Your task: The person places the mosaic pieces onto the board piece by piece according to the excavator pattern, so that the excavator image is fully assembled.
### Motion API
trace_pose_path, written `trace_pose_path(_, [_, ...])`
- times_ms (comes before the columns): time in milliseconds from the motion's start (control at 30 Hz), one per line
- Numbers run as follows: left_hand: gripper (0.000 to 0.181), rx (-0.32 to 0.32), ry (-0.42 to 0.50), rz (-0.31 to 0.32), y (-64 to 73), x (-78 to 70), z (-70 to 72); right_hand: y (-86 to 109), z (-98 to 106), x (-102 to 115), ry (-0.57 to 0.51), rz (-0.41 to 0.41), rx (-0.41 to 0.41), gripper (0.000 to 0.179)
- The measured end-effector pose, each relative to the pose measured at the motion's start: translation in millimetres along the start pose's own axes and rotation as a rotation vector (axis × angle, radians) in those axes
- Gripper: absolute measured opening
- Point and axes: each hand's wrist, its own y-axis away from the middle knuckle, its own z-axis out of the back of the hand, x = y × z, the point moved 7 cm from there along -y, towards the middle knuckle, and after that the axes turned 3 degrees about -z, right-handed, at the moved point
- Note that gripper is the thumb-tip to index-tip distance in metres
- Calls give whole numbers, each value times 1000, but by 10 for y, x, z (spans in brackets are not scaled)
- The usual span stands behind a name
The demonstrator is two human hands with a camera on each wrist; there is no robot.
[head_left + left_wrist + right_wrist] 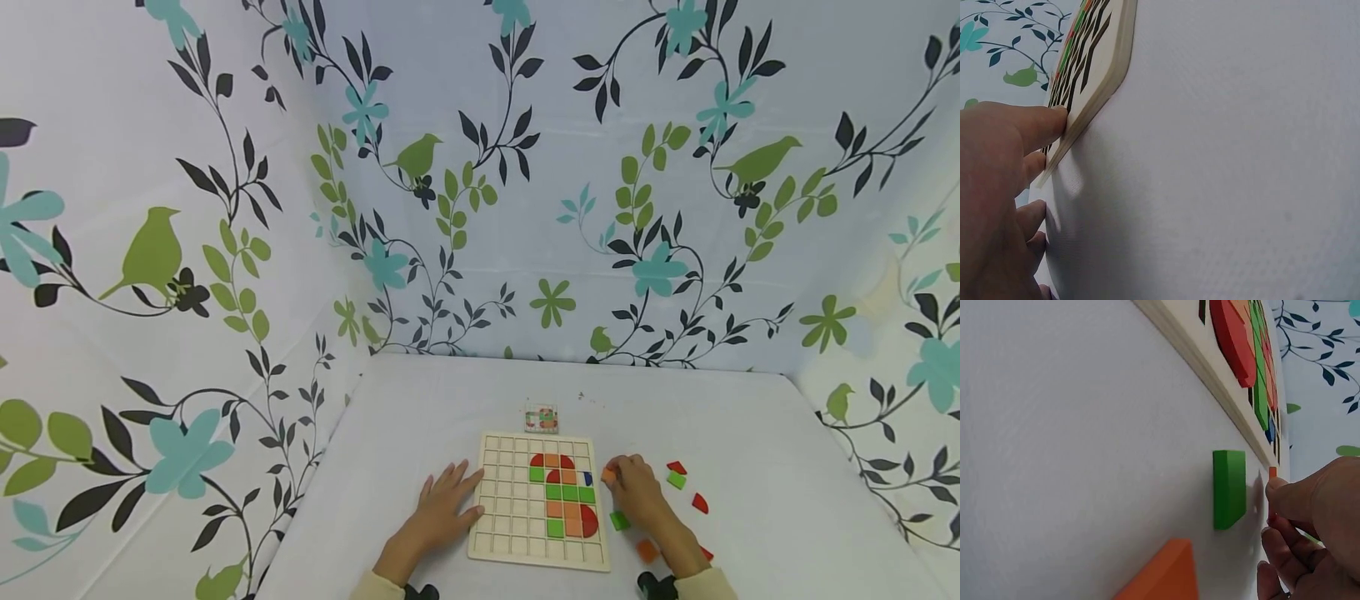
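Note:
A pale wooden grid board lies on the white table, with red, orange, green and blue pieces set in its right half. My left hand rests at the board's left edge, fingers spread; in the left wrist view the thumb touches the rim. Just off the board's right side, my right hand pinches an orange block between thumb and fingers. A loose green block lies on the table below that hand, and another orange block is closer to the wrist.
Behind the board sits a small pattern card with coloured shapes. Right of my right hand are scattered a green square, a red piece and a red quarter-round. Patterned cloth hangs around the table.

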Motion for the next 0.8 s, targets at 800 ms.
trace_pose_path(800, [64,13,26,25,9,-32,27,240,-465,1163,102,483,3,18])
